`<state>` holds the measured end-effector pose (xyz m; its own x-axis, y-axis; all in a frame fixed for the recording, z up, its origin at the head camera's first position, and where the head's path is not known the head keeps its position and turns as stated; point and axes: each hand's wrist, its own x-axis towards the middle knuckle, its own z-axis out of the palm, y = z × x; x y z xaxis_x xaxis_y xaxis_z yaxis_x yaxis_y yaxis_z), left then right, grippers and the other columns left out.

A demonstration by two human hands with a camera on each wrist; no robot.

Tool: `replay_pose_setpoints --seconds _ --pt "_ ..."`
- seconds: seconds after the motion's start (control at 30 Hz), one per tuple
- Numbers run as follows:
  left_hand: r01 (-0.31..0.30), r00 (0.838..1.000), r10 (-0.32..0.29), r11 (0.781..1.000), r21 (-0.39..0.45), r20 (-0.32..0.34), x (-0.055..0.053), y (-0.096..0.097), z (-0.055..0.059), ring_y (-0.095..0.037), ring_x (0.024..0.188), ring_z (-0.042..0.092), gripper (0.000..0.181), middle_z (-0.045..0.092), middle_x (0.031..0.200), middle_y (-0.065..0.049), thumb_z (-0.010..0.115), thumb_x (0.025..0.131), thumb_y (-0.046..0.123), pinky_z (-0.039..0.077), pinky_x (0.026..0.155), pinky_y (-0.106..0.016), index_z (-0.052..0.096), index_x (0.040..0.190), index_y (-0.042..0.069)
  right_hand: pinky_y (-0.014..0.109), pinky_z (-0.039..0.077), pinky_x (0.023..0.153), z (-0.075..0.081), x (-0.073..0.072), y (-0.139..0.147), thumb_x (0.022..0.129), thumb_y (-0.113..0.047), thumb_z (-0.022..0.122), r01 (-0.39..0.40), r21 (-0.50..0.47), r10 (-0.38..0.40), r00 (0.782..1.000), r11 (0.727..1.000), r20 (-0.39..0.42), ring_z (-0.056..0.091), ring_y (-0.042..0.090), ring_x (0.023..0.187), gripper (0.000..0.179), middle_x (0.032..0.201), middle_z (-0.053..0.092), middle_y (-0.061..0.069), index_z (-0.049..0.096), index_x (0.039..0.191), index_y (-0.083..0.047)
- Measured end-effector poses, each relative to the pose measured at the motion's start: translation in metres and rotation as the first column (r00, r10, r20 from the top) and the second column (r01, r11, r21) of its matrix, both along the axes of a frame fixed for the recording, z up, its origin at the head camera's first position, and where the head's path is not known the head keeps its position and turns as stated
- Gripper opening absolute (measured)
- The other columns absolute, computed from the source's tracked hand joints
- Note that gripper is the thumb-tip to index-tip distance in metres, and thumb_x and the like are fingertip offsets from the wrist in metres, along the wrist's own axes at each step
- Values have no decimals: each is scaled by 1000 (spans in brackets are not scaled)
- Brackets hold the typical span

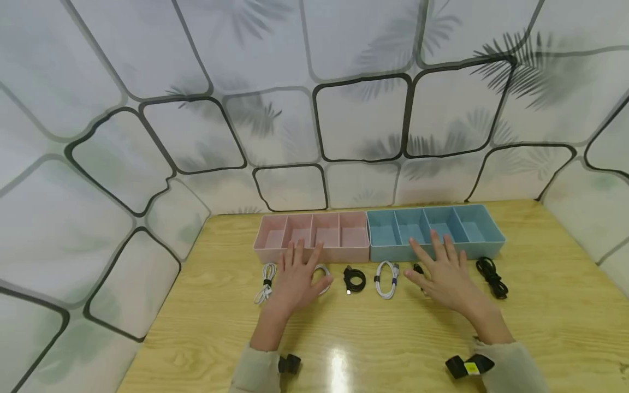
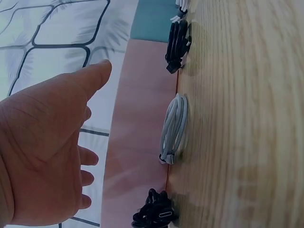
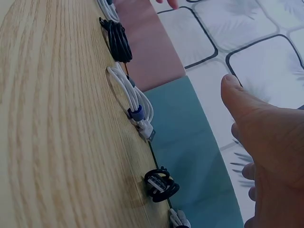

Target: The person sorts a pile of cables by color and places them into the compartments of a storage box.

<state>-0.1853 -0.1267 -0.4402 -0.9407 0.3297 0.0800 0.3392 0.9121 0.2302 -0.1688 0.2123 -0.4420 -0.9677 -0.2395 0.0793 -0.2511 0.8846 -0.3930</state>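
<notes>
My left hand, fingers spread, hovers in front of the pink divided box. Beneath it, a white cable is partly covered; a black cable bundle, hidden in the head view, shows in the left wrist view. Another white cable lies to its left. Over the table before the blue divided box, my right hand is likewise spread and holds nothing. It partly hides a small black cable. Between the hands lie a coiled black cable and a white cable loop.
A thicker black cord lies at the right end of the cable row. Both boxes stand end to end near the back edge of the wooden table. A patterned cloth rises behind and at both sides.
</notes>
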Motion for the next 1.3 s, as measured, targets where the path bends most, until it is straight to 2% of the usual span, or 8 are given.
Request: replay_pose_setpoints --seconds 0.23,0.57,0.93,1.03,1.13,1.23,1.3 --pt "-22 1000 22 999 42 -1 -3 -6 1 -46 149 3 78 9 163 -26 54 97 55 10 117 -64 20 160 25 79 0 104 1 -1 2 99 -59 47 -2 -5 2 1000 1000 17 -14 53 144 79 162 -9 28 16 161 -21" --pt "-72 997 73 991 113 2 -8 -23 -5 -47 149 6 77 6 164 -23 58 97 50 14 114 -67 24 159 21 79 -1 104 3 0 6 99 -59 47 1 -19 -1 1000 1000 10 -15 53 144 80 162 -9 28 15 161 -20" --pt "-107 993 116 976 192 -38 -21 -47 -8 -49 148 4 73 6 161 -31 57 99 43 17 111 -71 23 160 20 80 -2 104 4 2 10 100 -56 49 -1 -52 1 1000 999 -4 -16 53 144 79 161 -9 30 15 161 -19" --pt "-124 987 142 969 215 -69 -25 -55 -11 -52 147 7 70 10 159 -33 59 99 41 18 111 -69 30 157 16 80 -1 104 5 3 11 99 -55 49 3 -49 -3 1000 999 -1 -15 53 144 79 161 -8 30 14 161 -19" --pt "-148 983 170 960 239 -74 -27 -63 -13 -55 144 10 69 12 158 -34 59 99 39 19 111 -70 31 156 13 79 0 104 6 3 11 100 -56 48 10 -34 -9 1000 999 6 -15 53 144 79 161 -9 29 14 161 -20" --pt "-184 979 202 942 282 -38 -30 -71 -14 -58 143 10 71 9 157 -35 58 100 36 19 109 -72 25 158 12 79 1 104 7 3 12 100 -56 48 16 -25 -16 1000 1000 8 -14 53 144 79 161 -8 30 14 161 -18" --pt "-202 976 218 920 335 -10 -32 -77 -14 -60 142 10 72 5 157 -37 57 101 33 20 108 -74 21 159 13 79 1 104 8 3 13 100 -55 49 22 -28 -21 1000 999 5 -12 54 144 79 161 -6 31 15 161 -17"
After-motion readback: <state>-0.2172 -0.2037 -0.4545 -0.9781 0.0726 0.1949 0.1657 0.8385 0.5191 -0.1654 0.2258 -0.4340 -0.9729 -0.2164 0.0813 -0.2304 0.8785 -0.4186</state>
